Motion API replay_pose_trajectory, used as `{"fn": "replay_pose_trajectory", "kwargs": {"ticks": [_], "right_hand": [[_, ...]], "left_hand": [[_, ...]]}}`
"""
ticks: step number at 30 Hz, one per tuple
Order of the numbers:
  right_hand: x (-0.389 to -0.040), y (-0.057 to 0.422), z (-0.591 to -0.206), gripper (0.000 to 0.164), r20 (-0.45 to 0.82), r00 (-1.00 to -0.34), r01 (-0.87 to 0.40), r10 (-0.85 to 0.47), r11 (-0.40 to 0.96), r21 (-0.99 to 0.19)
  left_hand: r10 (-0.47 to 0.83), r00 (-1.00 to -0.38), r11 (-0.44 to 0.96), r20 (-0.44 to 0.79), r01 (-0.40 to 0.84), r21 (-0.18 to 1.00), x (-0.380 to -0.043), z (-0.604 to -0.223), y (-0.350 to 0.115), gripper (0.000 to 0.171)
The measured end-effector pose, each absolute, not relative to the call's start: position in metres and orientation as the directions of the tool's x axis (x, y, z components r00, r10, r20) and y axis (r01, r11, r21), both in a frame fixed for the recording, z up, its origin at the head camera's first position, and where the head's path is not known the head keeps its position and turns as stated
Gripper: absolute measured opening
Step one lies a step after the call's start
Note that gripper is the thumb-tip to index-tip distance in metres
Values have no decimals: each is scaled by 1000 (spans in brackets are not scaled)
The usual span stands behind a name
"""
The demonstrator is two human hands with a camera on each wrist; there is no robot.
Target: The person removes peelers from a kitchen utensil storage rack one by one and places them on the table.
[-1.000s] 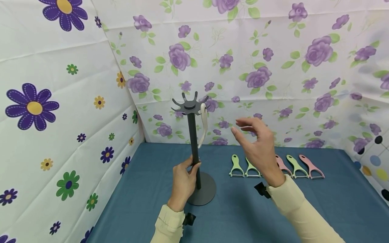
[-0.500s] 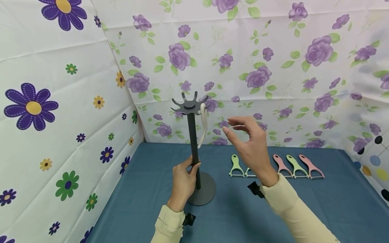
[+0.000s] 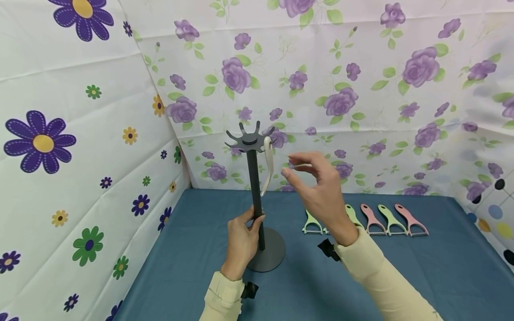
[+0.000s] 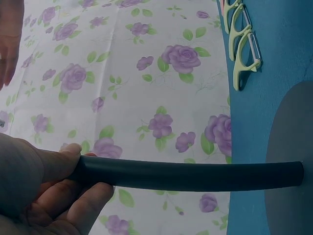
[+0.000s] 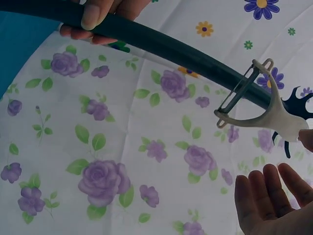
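Note:
My left hand [image 3: 242, 243] grips the dark pole [image 3: 254, 183] of an upright stand, thumb and fingers wrapped round it; the left wrist view shows this hold on the pole [image 4: 195, 175] closely. Curved prongs spread from the stand's top [image 3: 250, 139]. A cream peeler [image 3: 268, 165] hangs from a right-hand prong; its blade end [image 5: 239, 93] overlaps the pole in the right wrist view. To the right of that peeler, my right hand [image 3: 323, 191] is raised, its fingers loosely bent, thumb apart, nothing held. Its thumb overlaps the peeler's handle end in the right wrist view.
On the blue tablecloth [image 3: 321, 276], a row of green and pink peelers [image 3: 372, 220] lies right of the stand's round base [image 3: 273, 254]; my right forearm partly covers the row. Flower-patterned sheets [image 3: 385, 107] enclose the back and sides.
My right hand has moved steadily left toward the hanging peeler, uncovering a green peeler in the row. The left hand and the stand stay in place.

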State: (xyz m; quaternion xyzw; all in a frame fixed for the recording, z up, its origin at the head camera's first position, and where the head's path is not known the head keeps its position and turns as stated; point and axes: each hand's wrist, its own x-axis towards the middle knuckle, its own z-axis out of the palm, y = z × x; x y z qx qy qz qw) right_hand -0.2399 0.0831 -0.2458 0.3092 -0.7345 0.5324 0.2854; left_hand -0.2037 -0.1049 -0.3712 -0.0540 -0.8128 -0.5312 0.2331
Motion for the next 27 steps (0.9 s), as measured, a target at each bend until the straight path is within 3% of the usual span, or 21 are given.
{"fn": "replay_pose_trajectory", "kwargs": {"ticks": [27], "right_hand": [[-237,52,-246,40,668,-717,-695,-200,135,-706]], "left_hand": [[-155,-884,424,441,344,838,-205,-373,-106,30]]}}
